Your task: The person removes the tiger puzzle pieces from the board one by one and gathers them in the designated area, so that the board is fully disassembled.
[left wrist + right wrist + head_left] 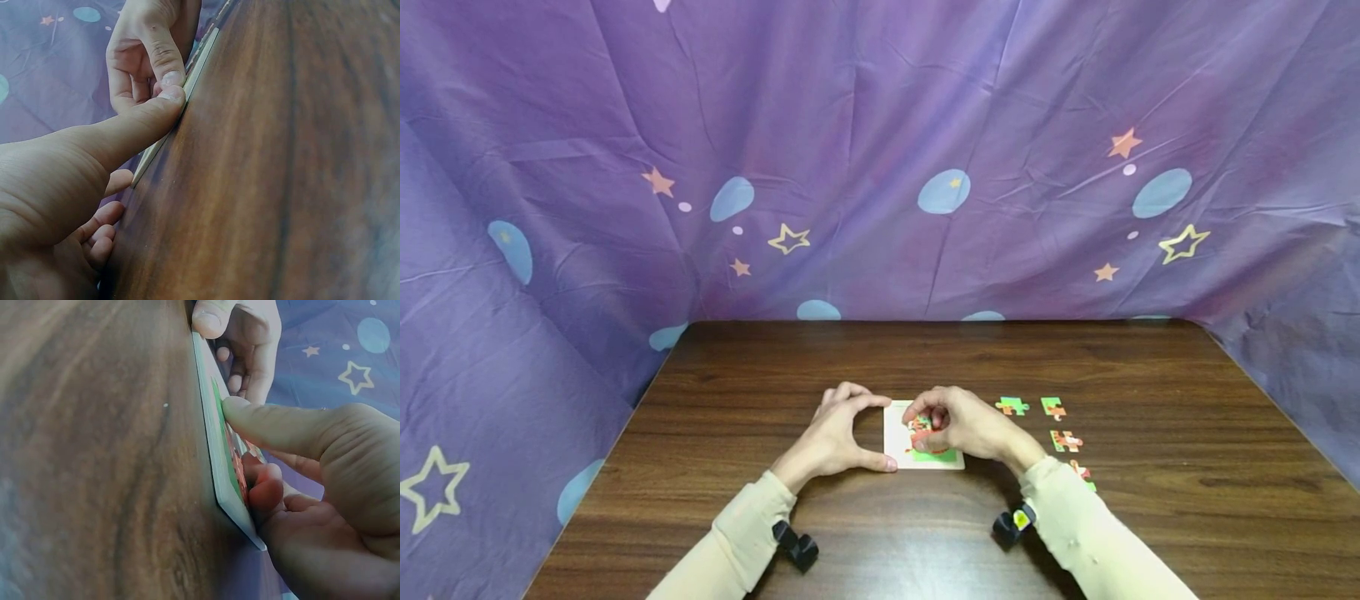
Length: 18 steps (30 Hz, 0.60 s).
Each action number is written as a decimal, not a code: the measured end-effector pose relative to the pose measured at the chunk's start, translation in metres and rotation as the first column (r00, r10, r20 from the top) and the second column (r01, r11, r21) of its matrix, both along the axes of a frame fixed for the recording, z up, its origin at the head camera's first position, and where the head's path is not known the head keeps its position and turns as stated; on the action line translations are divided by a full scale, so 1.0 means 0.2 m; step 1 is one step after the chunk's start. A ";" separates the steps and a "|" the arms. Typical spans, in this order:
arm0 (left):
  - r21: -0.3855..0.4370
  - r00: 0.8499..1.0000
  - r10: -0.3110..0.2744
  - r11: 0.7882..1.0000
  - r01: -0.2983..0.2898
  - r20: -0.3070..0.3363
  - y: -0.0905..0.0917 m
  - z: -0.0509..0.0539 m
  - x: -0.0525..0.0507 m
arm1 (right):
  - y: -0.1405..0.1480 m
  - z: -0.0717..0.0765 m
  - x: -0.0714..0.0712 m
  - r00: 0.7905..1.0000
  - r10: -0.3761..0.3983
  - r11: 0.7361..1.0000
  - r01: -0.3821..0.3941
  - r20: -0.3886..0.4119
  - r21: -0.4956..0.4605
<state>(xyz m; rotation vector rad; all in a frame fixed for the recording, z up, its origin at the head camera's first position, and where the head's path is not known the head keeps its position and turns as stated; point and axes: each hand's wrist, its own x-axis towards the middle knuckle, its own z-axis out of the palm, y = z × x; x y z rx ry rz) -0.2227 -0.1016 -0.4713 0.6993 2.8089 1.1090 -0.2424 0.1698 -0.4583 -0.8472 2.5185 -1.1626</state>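
Note:
A pale square puzzle board (898, 429) lies flat on the table, with green and red puzzle pieces (936, 457) in its lower right part. My left hand (833, 433) holds the board's left side, thumb at the near corner and index finger at the far corner. Over the board, my right hand (973, 423) holds a red and green puzzle piece (919, 427) between thumb and fingers, low against the surface. In the right wrist view the right thumb (269, 422) touches the green area, and the fingers partly hide the held piece.
Loose puzzle pieces lie right of the board: a green one (1013, 406), a green and orange one (1053, 407), an orange one (1066, 441) and one partly behind the right sleeve (1081, 470). A purple curtain (880, 167) hangs behind the wooden table (737, 367).

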 end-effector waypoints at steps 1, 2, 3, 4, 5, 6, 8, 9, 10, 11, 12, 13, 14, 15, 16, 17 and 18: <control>0.001 1.000 0.000 1.000 0.000 0.000 0.00 0.00 0.00 | 0.00 0.00 0.00 1.000 0.002 1.000 -0.002 0.006 0.001; 0.002 1.000 0.000 1.000 0.000 0.001 0.00 0.00 0.00 | 0.00 0.00 0.00 1.000 0.004 1.000 -0.004 0.009 0.001; 0.002 1.000 0.000 1.000 0.000 0.001 0.00 0.00 0.00 | 0.00 0.00 0.00 1.000 0.004 1.000 -0.004 0.013 0.002; 0.002 1.000 0.000 1.000 0.000 0.001 0.00 0.00 0.00 | 0.00 0.00 0.00 1.000 0.007 1.000 -0.007 0.015 0.004; 0.000 1.000 0.001 1.000 -0.001 0.000 0.00 0.00 0.00 | 0.00 0.00 0.00 1.000 0.009 1.000 -0.009 0.017 0.007; 0.000 1.000 0.000 1.000 0.000 0.001 0.00 0.00 0.00 | 0.01 0.00 0.00 1.000 0.011 1.000 -0.011 0.018 0.009; -0.004 1.000 0.000 1.000 0.000 -0.002 0.00 -0.01 0.00 | 0.01 0.00 0.00 1.000 0.015 1.000 -0.015 0.017 0.014; -0.005 1.000 -0.001 1.000 0.001 -0.003 0.00 -0.01 0.00 | 0.01 0.00 0.00 1.000 0.015 1.000 -0.016 0.016 0.016; -0.006 1.000 -0.001 1.000 0.001 -0.005 0.00 -0.01 0.00 | 0.00 0.00 0.00 1.000 0.015 1.000 -0.015 0.016 0.017; -0.005 1.000 -0.003 1.000 0.003 -0.003 0.00 -0.01 0.00 | 0.00 0.00 0.00 1.000 0.013 1.000 -0.014 0.016 0.016; -0.003 1.000 -0.004 1.000 0.004 -0.003 0.00 -0.01 0.00 | 0.00 0.00 0.00 1.000 0.011 1.000 -0.012 0.016 0.014; 0.000 1.000 -0.005 1.000 0.005 -0.002 0.00 -0.01 0.00 | 0.00 0.00 -0.01 1.000 0.009 1.000 -0.009 0.017 0.011; 0.003 1.000 -0.006 1.000 0.006 -0.006 0.00 -0.01 0.00 | 0.00 0.00 -0.01 1.000 0.005 1.000 -0.005 0.020 0.007; 0.007 1.000 -0.010 1.000 0.010 -0.007 0.00 -0.01 0.00 | 0.00 0.00 -0.01 1.000 0.003 1.000 -0.003 0.020 0.003; 0.009 1.000 -0.012 1.000 0.012 -0.013 -0.01 -0.01 0.00 | 0.00 0.00 -0.01 1.000 -0.004 1.000 0.004 0.027 -0.004; 0.009 1.000 -0.015 1.000 0.015 -0.021 -0.01 -0.01 0.00 | 0.00 0.00 -0.01 0.999 -0.010 1.000 0.010 0.035 -0.011; 0.010 0.999 -0.017 1.000 0.017 -0.030 -0.01 -0.01 0.00 | 0.00 0.00 -0.01 0.999 -0.016 1.000 0.017 0.042 -0.017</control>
